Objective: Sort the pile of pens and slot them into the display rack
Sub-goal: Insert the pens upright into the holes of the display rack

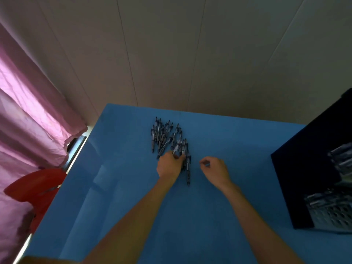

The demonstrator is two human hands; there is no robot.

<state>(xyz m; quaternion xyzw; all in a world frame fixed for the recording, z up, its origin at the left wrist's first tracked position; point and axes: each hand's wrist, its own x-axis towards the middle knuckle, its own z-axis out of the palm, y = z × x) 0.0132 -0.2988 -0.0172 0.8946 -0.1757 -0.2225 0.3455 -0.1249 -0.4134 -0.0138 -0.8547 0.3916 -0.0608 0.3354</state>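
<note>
- Pens [165, 137] lie in a loose pile on the blue table [238, 187], toward its far middle; most have their long axes running roughly away from us, tips and caps mixed as far as we can tell, though the blur hides which end is which
- Our left hand [170, 165] sits at the near edge of the pile, touching it; its fingers are curled down among the nearest pens and seem to pinch one or two, though we cannot tell how many
- One pen [188, 173] lies apart from the heap, just right of our left hand, its long axis pointing nearly straight toward us
- Our right hand [214, 167] hovers beside that stray pen, well clear of the main pile; thumb and forefinger are drawn together on what looks like a small dark end, perhaps a pen, but we cannot say for sure
- So the pile lies ahead and slightly left of both hands; our left hand is plainly the nearer one, and we judge it the one to gather while the right carries
- Display rack [297, 187] stands at the right edge, dark-sided, well apart from the pile; a few pens [341, 155] already seem to sit in its upper slots, and its perforated metal front [331, 212] shows lower down; how many slots are free we cannot tell
- We reckon the task is in its early stage, as most pens are unsorted
</note>
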